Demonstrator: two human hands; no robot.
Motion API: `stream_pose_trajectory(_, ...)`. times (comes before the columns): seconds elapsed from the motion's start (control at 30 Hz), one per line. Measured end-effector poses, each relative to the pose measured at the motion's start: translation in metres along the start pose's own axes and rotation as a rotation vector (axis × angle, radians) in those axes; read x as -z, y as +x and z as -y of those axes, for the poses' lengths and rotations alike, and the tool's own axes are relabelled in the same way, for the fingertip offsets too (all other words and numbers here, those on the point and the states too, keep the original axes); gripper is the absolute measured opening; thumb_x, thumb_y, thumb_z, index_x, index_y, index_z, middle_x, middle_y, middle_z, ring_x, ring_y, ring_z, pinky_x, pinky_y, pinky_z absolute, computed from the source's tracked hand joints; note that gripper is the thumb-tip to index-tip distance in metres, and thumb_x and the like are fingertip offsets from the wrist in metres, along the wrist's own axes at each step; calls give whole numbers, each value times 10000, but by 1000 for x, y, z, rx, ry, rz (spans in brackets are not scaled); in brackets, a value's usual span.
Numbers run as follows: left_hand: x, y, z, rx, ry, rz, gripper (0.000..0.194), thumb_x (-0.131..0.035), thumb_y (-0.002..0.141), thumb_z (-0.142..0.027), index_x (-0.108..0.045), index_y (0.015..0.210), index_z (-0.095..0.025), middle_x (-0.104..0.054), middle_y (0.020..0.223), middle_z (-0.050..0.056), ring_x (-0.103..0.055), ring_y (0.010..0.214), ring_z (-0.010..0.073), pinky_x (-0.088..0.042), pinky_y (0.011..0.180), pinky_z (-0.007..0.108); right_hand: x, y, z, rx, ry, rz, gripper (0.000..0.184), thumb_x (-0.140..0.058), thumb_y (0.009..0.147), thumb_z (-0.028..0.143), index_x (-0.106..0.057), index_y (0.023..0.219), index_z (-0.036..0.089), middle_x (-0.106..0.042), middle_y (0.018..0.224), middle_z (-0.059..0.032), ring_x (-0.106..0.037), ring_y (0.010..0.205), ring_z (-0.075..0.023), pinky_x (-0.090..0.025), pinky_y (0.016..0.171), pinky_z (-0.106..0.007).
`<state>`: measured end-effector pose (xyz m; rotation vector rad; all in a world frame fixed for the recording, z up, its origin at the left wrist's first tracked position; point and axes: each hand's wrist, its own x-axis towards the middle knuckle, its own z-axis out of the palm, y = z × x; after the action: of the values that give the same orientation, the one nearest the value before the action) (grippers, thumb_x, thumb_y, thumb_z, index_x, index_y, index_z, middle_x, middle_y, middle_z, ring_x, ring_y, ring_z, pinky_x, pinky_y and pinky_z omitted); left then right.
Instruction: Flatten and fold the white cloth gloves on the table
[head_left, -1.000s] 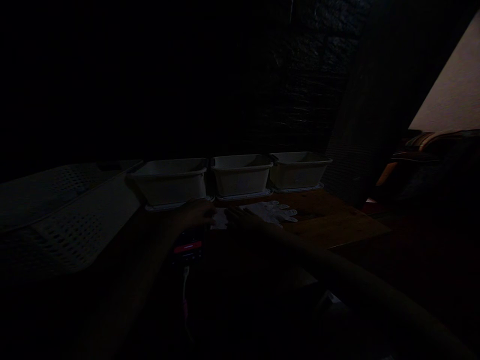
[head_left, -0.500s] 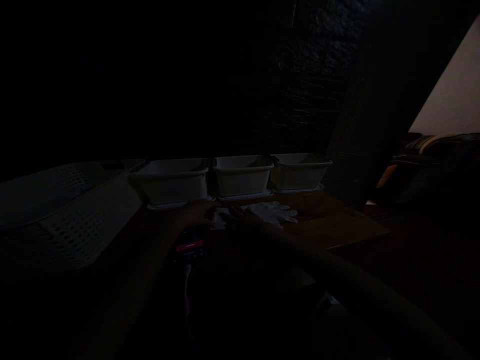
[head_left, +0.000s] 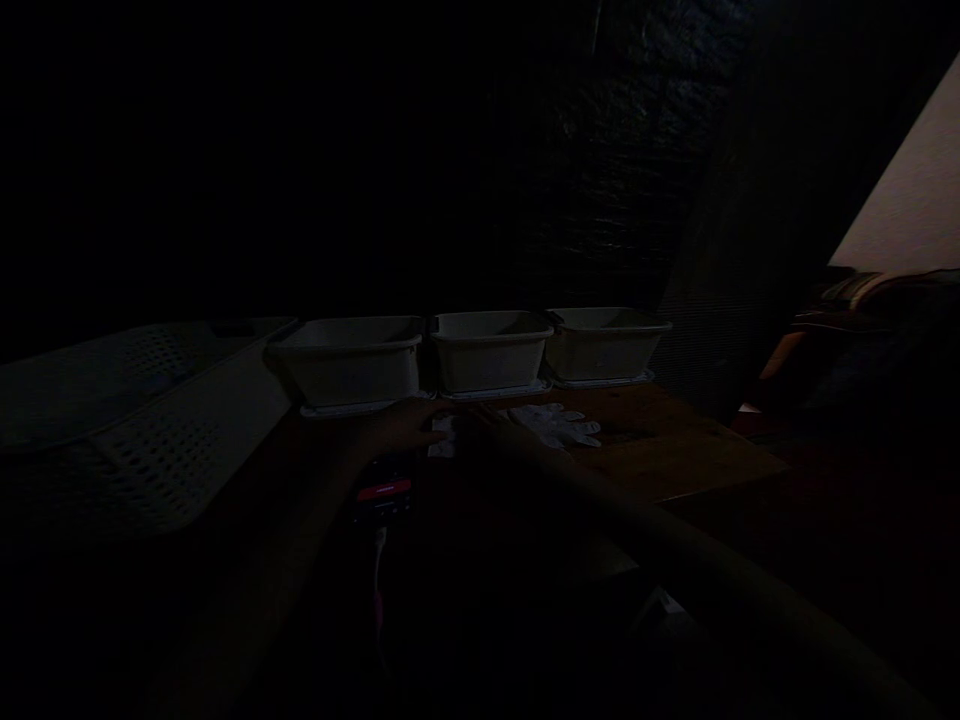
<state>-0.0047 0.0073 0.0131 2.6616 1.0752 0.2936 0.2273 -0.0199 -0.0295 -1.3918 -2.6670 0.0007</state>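
Lying on the wooden table (head_left: 675, 450), the pale glove (head_left: 555, 424) has its fingers spread toward our right, in front of three pale tubs (head_left: 352, 370) that stand in a row. A perforated basket (head_left: 172, 430) is to our left; a lit phone (head_left: 385, 490) with a cable (head_left: 378, 580) lies just below our left hand (head_left: 401, 425). Our right hand (head_left: 502, 435) reaches flat over the glove's cuff side, forearm slanting inward. Whether either hand's fingers grip anything, we cannot tell in this darkness.
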Motion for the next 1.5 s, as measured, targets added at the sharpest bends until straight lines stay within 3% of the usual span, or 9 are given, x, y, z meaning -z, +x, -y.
stream_pose_trajectory(0.1, -4, 3, 7, 28, 26, 20, 466, -614, 869, -195, -579, 1333, -193, -630, 1359, 101, -599, 1222, 222, -450, 1019, 335, -5, -3, -7, -95, 17, 71, 579, -354, 1025, 295, -304, 1568, 102, -164, 1627, -152, -168, 1525, -299, -285, 1185, -565)
stream_pose_trajectory(0.27, -10, 5, 21, 76, 29, 53, 421, -677, 829, -243, -632, 1246, -198, -659, 1299, 98, -619, 1178, 230, -465, 987, 331, -9, -13, -1, -143, 40, 25, 638, -277, 1044, 434, -262, 1584, 95, -148, 1630, -148, -148, 1526, -307, -212, 1216, -563)
stream_pose_trajectory(0.57, -7, -1, 17, 86, -27, 47, 584, -745, 778, -323, -587, 1325, -194, -591, 1404, 126, -571, 1262, 263, -439, 1043, 358, -6, -12, -2, -193, 40, 82, 671, -294, 1031, 493, -221, 1605, 152, -95, 1643, -99, -110, 1528, -327, -175, 1224, -572)
stream_pose_trajectory(0.7, -6, -1, 17, 84, -95, 71, 687, -754, 768, -346, -513, 1399, -221, -546, 1458, 122, -534, 1316, 263, -433, 1057, 360, 3, -10, 5, -256, 64, 101, 662, -322, 1028, 476, -216, 1606, 173, -117, 1640, -104, -130, 1524, -347, -171, 1192, -647)
stream_pose_trajectory(0.83, -5, 0, 16, 34, -188, 94, 752, -731, 759, -281, -425, 1444, -238, -546, 1457, 119, -550, 1298, 244, -459, 1021, 348, 2, 8, 22, -165, 67, 3, 623, -318, 1036, 406, -248, 1589, 128, -182, 1627, -138, -198, 1516, -316, -194, 1183, -649)
stream_pose_trajectory(0.97, -4, 0, 17, 25, -142, 70, 653, -696, 768, -282, -460, 1375, -226, -586, 1407, 116, -573, 1262, 240, -450, 1030, 366, -12, 30, 36, -103, 56, -1, 587, -313, 1038, 346, -290, 1569, 97, -180, 1626, -160, -207, 1513, -307, -239, 1176, -620)
stream_pose_trajectory(1.03, -3, -1, 19, 44, -126, 77, 655, -707, 755, -312, -464, 1358, -234, -587, 1406, 115, -579, 1255, 253, -460, 1016, 378, -17, 32, 38, -101, 62, -4, 615, -308, 1037, 401, -295, 1564, 83, -197, 1618, -178, -208, 1509, -321, -244, 1167, -628)
stream_pose_trajectory(1.23, -6, 0, 24, 97, -164, 70, 681, -740, 714, -457, -506, 1304, -211, -585, 1394, 144, -575, 1260, 289, -473, 1007, 397, -15, 14, 27, -112, 65, -4, 655, -237, 1042, 495, -273, 1578, 121, -169, 1633, -132, -176, 1521, -300, -223, 1188, -593)
stream_pose_trajectory(1.5, -7, 1, 26, 119, -174, 85, 646, -724, 704, -430, -508, 1264, -191, -595, 1372, 156, -604, 1215, 288, -482, 997, 404, -10, -2, 9, -161, 81, 14, 657, -248, 1038, 509, -251, 1590, 153, -168, 1633, -121, -209, 1516, -283, -230, 1191, -587)
